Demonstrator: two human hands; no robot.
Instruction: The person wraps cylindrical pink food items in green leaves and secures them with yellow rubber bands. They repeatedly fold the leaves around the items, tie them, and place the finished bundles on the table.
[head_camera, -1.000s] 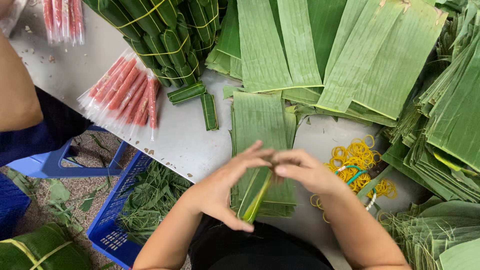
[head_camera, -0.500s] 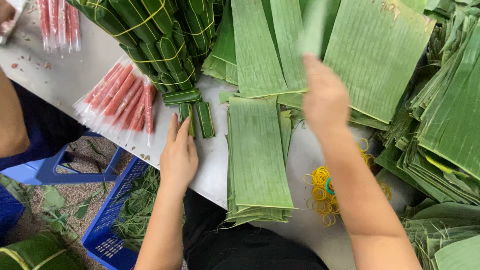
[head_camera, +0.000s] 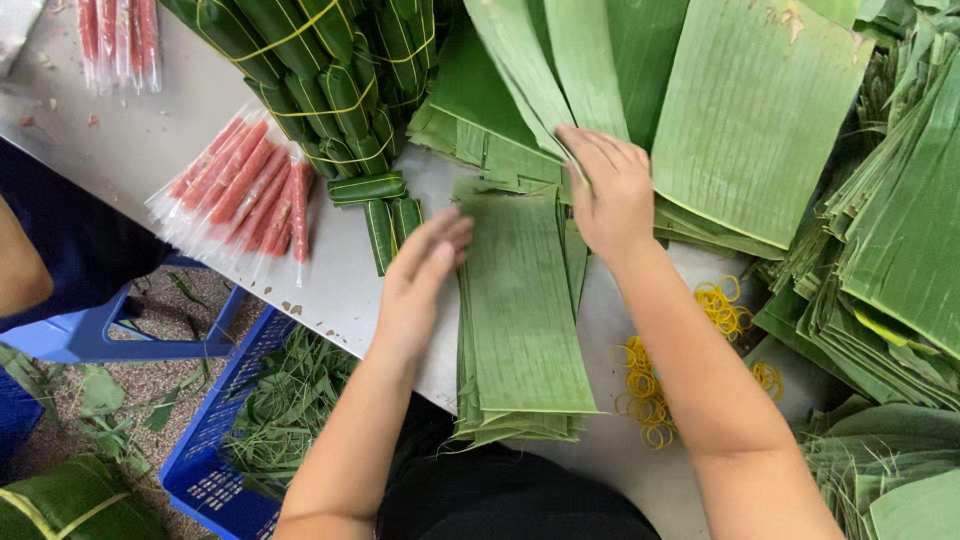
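A stack of cut green banana-leaf strips (head_camera: 522, 320) lies on the grey table in front of me. My left hand (head_camera: 420, 275) rests flat with its fingertips on the stack's left edge, holding nothing. My right hand (head_camera: 608, 195) lies palm down at the stack's far end, fingers spread over a leaf strip there; whether it grips the strip I cannot tell. Small rolled leaf parcels (head_camera: 390, 222) lie just left of the stack.
Bundles of leaf rolls tied with yellow bands (head_camera: 320, 70) sit at the back left. Clear packs of red sausages (head_camera: 245, 190) lie to the left. Yellow rubber bands (head_camera: 655, 385) are scattered right. Wide leaves (head_camera: 755, 110) cover the back; a blue crate (head_camera: 215, 455) stands below.
A second ago both hands held a rolled leaf parcel together. The parcel now lies at the left, and both hands have come down onto the leaf stack.
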